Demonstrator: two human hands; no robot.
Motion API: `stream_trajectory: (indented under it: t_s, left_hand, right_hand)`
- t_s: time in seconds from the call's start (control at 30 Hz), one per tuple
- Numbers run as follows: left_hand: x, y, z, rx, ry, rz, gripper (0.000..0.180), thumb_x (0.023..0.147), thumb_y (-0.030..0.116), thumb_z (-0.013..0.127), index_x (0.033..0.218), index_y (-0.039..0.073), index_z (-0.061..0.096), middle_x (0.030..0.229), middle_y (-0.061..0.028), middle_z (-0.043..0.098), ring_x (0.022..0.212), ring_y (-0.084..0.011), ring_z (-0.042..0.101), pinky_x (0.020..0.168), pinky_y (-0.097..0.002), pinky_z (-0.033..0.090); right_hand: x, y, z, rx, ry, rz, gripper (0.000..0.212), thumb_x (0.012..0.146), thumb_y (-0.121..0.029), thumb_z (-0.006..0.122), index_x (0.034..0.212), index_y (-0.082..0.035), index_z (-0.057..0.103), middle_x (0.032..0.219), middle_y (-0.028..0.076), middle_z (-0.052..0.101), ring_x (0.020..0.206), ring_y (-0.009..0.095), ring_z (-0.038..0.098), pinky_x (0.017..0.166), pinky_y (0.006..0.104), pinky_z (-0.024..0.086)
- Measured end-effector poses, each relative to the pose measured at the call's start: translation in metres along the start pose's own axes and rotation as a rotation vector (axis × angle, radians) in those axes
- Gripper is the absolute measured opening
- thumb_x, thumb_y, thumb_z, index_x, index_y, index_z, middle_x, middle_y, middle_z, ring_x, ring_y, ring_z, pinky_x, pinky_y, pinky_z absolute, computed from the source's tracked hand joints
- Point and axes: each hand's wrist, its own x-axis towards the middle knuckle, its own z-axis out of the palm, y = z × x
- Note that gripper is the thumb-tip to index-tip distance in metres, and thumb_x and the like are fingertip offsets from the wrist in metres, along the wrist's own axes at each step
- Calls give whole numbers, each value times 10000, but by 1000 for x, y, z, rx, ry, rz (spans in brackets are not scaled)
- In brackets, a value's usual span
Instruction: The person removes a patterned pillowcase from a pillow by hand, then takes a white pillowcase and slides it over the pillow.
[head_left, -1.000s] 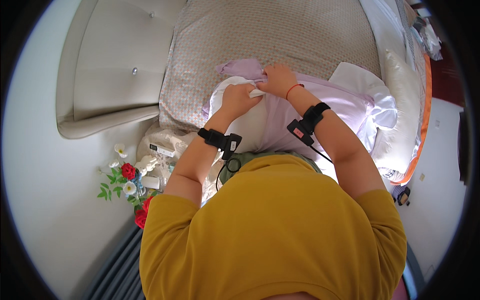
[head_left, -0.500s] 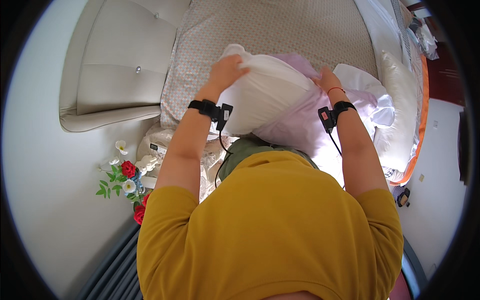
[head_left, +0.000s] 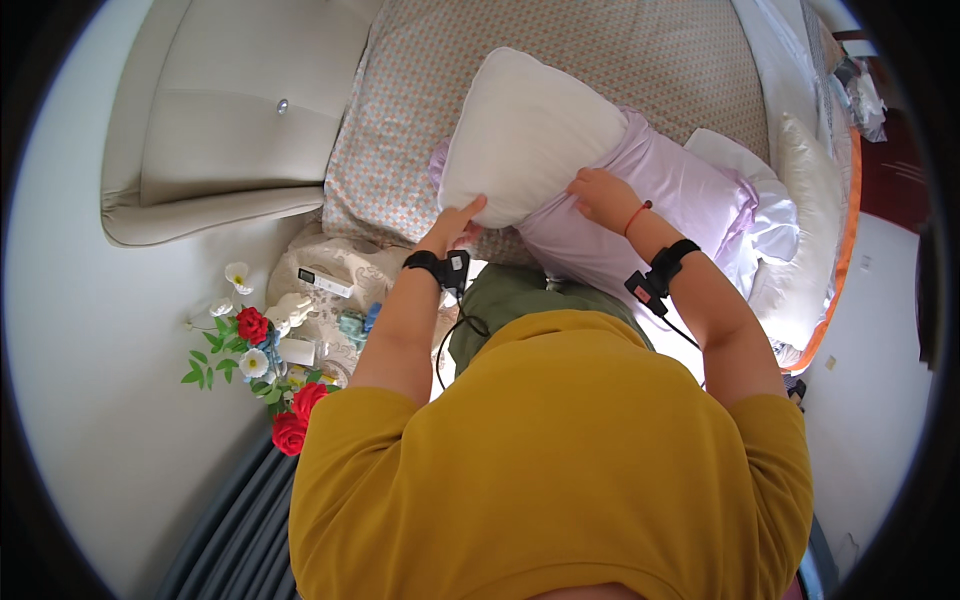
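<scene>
A white pillow (head_left: 535,125) lies partly inside a lilac pillowcase (head_left: 660,185) on the bed, its bare end toward the far left. At the pillow's near left corner is my left hand (head_left: 462,225), thumb on top and fingers curled at the edge, gripping it. My right hand (head_left: 603,198) is closed on the rim of the pillowcase, where the white pillow comes out of it. The fingertips of that hand are partly hidden in the fabric. Black straps with small boxes circle both wrists.
A checked sheet (head_left: 640,60) covers the bed beside a beige padded headboard (head_left: 240,110). Another white pillow (head_left: 800,240) and white cloth (head_left: 775,215) lie at the right. On the left, a covered bedside table (head_left: 340,265) holds small items and artificial flowers (head_left: 252,325).
My left hand has come back toward me, from the pillow's far side to its near corner. My right hand has shifted left and nearer along the pillowcase. More of the pillow now shows flat.
</scene>
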Motion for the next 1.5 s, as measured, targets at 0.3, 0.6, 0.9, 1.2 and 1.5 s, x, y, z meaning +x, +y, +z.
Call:
stream_trajectory:
  t_s: [0.3,0.6,0.9,1.2,1.5]
  left_hand:
    - [-31,151,73,-169,189,751,333,733,312,628,652,-7,576,532,-36,508,449,-114,453,426,-250,351]
    - [-57,207,126,-220,103,828,306,718,203,578,521,-24,524,509,-60,524,452,-123,475,440,-271,366]
    - [-58,234,139,-226,-38,726,265,717,206,582,529,42,493,480,-15,466,382,-97,391,381,-250,300]
    - [-2,222,76,-603,-143,473,339,739,209,571,501,166,333,423,52,284,327,-69,258,309,-208,186]
    - [24,186,89,-147,482,861,204,721,185,588,634,64,448,641,-35,521,553,-170,468,500,-306,382]
  right_hand:
    - [30,-57,-33,-423,192,-116,54,712,-149,546,709,-94,546,751,46,526,707,230,570,533,350,480]
    - [21,-40,-52,-430,17,463,132,786,-164,468,823,-87,568,707,78,591,591,264,602,438,385,455]
    - [18,-24,-69,-309,39,550,149,759,-130,502,800,-100,642,768,130,636,711,286,629,573,390,497]
    - [-123,15,-24,232,-603,822,136,757,-155,566,701,-42,617,580,76,598,502,159,595,517,312,478]
    - [-45,16,-34,495,-61,743,179,763,-231,559,824,-67,600,679,99,625,612,239,605,599,364,487]
